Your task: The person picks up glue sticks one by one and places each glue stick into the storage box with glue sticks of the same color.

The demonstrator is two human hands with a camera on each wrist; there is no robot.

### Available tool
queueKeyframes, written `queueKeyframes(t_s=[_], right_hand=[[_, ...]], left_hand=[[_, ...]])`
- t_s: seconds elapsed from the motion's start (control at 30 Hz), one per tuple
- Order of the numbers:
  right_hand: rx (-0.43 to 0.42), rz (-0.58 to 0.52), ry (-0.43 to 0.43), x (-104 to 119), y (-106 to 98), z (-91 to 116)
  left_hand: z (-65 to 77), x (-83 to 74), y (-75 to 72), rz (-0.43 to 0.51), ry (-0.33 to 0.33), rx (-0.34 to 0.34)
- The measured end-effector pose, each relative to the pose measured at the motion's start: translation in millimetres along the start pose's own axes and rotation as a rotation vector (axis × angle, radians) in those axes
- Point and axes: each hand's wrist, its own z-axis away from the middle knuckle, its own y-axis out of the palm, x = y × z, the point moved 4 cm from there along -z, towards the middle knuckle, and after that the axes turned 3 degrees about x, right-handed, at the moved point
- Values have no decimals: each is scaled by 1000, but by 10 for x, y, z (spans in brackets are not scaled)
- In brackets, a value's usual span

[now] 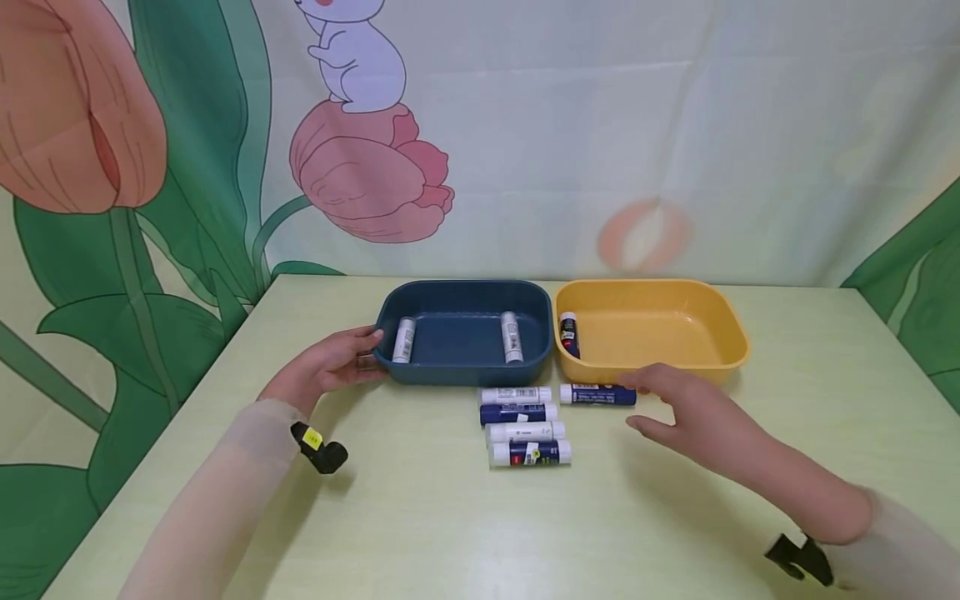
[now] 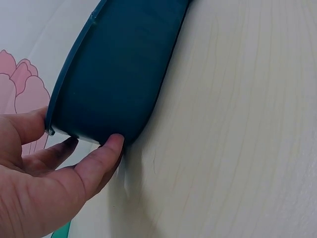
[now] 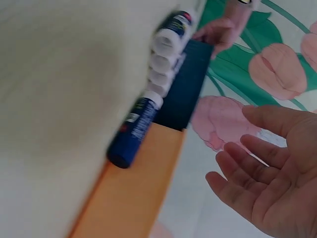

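My left hand (image 1: 330, 364) grips the left end of a dark blue tray (image 1: 465, 375). In the left wrist view its fingers (image 2: 89, 171) reach from the tray's rim to its bottom edge. Inside that tray lie two white glue sticks, one left (image 1: 403, 340) and one right (image 1: 512, 337). My right hand (image 1: 690, 410) hovers before the yellow tray (image 1: 660, 371), fingers relaxed and holding nothing. Close to its fingertips a blue glue stick with a white cap (image 1: 597, 395) lies against the tray's front. The yellow tray holds a dark glue stick (image 1: 569, 334) at its left end.
Several white and blue glue sticks (image 1: 527, 432) lie in a column before the blue tray. Both trays stand side by side at the back of the pale table (image 1: 450, 525). Behind it hangs a flower-printed cloth (image 1: 540, 150).
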Motion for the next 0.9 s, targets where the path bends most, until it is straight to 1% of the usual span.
queueKeyframes(t_s=[0.1,0.17,0.37,0.67,0.9], right_hand=[[7,110,-38,-25,132,-49],[17,164,-39,-41,206,-93],[47,266,-20,-104,368,-232],[119,338,-26,-134,492,-383],[147,358,22,-164,554,-473]], left_hand=[[0,3,-9,4,-3,-5],[-3,3,-13,3,-1,-1],[-8,7,-10,1,0,2],[0,-3,2,6,0,0],[-5,3,-12,3,-4,-2]])
